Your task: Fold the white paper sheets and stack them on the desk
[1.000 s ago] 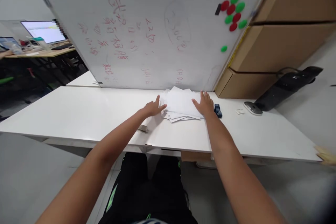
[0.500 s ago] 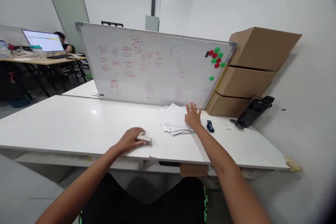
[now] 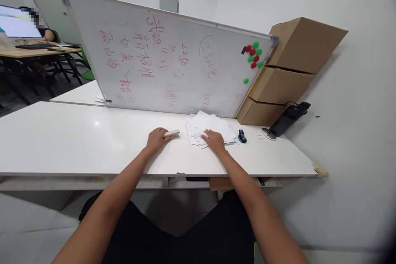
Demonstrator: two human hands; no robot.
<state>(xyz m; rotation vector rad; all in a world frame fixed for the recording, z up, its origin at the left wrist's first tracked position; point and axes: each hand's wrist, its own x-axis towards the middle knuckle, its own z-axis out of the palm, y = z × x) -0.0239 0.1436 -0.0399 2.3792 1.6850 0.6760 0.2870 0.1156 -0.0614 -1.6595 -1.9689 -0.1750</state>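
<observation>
My left hand (image 3: 157, 138) is closed around a small beige stapler (image 3: 172, 133) on the white table (image 3: 77, 140). A loose pile of white paper sheets (image 3: 210, 126) lies just right of the stapler, at the foot of a leaning whiteboard (image 3: 161, 57). My right hand (image 3: 214, 140) rests on the pile's near edge, fingers pressed down on the sheets. A small dark blue object (image 3: 242, 136) sits right of the pile.
Three stacked cardboard boxes (image 3: 291, 66) stand at the right behind the whiteboard. A black device with a cable (image 3: 287, 117) leans against them, a small white piece (image 3: 258, 136) beside it. Another person sits at a far desk with a monitor (image 3: 15, 20), upper left.
My left hand left the paper pile, took hold of the stapler and brought it up beside the pile. My right hand slid from the pile's far right side to its near edge.
</observation>
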